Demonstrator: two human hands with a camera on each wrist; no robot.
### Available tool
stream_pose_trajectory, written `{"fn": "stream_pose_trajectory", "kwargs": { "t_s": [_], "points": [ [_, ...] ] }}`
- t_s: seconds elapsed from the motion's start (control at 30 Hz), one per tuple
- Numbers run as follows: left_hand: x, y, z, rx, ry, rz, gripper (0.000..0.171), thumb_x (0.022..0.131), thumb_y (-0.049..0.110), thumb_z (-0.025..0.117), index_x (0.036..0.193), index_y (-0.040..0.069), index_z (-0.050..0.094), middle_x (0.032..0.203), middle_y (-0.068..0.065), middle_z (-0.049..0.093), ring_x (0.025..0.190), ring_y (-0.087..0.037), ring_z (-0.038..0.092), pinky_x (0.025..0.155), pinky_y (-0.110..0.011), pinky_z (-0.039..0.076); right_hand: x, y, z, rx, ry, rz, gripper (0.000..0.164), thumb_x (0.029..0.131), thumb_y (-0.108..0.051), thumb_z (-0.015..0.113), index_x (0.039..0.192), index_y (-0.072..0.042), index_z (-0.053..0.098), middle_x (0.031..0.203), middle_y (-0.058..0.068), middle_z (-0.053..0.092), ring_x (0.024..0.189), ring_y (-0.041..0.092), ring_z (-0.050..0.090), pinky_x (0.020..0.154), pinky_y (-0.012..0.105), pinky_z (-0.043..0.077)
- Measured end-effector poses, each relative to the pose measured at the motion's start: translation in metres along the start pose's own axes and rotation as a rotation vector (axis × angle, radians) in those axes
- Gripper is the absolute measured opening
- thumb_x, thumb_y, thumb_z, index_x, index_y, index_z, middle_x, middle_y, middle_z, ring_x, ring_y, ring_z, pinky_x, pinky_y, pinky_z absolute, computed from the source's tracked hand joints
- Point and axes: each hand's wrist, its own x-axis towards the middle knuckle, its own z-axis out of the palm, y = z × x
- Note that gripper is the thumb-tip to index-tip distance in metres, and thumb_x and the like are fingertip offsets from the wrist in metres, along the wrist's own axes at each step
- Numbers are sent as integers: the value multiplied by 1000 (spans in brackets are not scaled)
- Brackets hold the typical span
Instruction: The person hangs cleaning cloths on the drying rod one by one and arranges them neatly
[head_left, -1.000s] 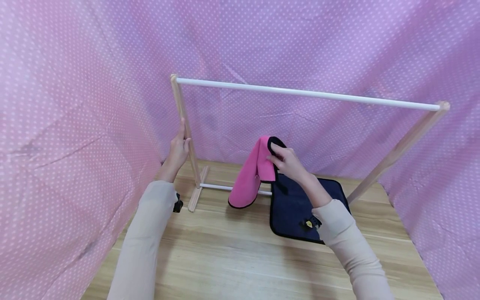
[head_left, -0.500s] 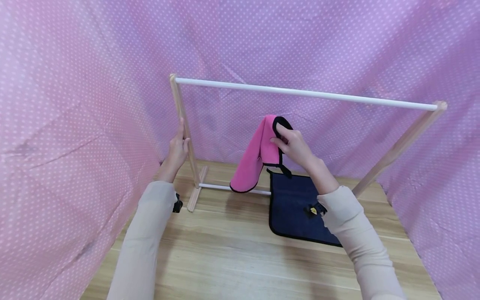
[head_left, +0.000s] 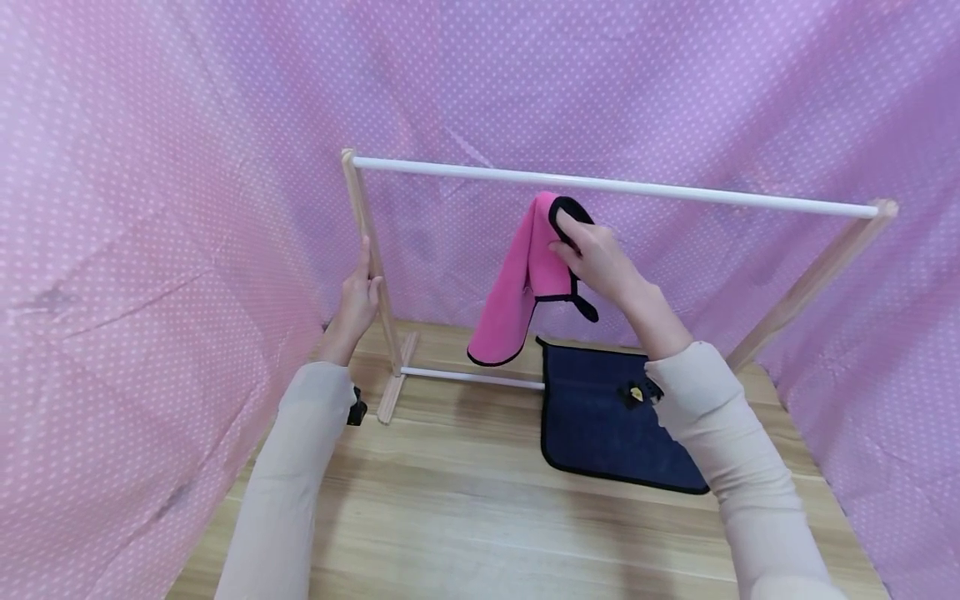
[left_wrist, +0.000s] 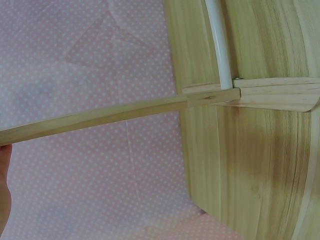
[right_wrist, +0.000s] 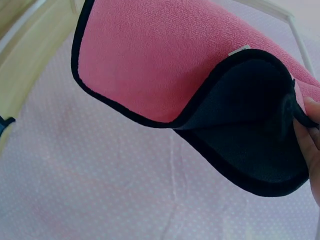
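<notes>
The R hand [head_left: 603, 262] is pinching, thumb against fingers, the folded pink cloth [head_left: 517, 287], which in head view is hanging just below the white top rail [head_left: 615, 185], while a navy cloth [head_left: 600, 417] is lying on the wooden table [head_left: 450, 525]. The R wrist cam. is showing a small white label [right_wrist: 239, 50], hidden from the head cam. The L hand [head_left: 355, 308] is touching the wooden post [head_left: 386, 321] w/ index finger straight, but I cannot tell if its other fingers are clamping, as L wrist view is catching only the hand's edge.
</notes>
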Motion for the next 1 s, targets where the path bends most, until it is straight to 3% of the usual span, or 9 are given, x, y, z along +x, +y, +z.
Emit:
{"fn": "stream_pose_trajectory", "kwargs": {
  "t_s": [0.17,0.53,0.73,0.87,1.0],
  "points": [
    [0,1,1,1,8,15,75,93,-2,41,147,28,-3,117,-43,42,96,-52,53,83,-54,48,14,2,-12,-12,3,17,22,83,2,62,100,4,48,68,16,51,58,26,48,51,35,41],
    [-1,3,0,-14,-13,-16,70,95,1,39,147,23,-2,119,-43,40,98,-53,52,85,-54,47,41,3,-29,-44,32,58,24,83,-3,64,100,4,48,61,12,41,55,24,40,50,33,35],
    [-1,2,0,-12,-31,-37,65,95,0,39,146,15,2,120,-43,40,101,-52,51,86,-53,47,53,-2,-34,-69,65,69,25,82,-4,65,99,3,49,60,13,44,55,24,41,51,33,35],
    [-1,2,-1,-3,-37,-30,65,94,-2,40,145,12,3,115,-42,43,98,-52,52,85,-53,47,64,-2,-40,-101,120,125,23,83,-6,65,95,3,48,61,14,47,55,24,43,51,32,36],
    [-1,3,-1,3,-21,-7,67,93,-2,41,146,15,2,105,-40,47,90,-50,54,83,-53,49,75,2,-46,-131,149,248,22,85,-9,63,98,3,50,69,19,57,60,27,50,56,33,40]
  ]
}}
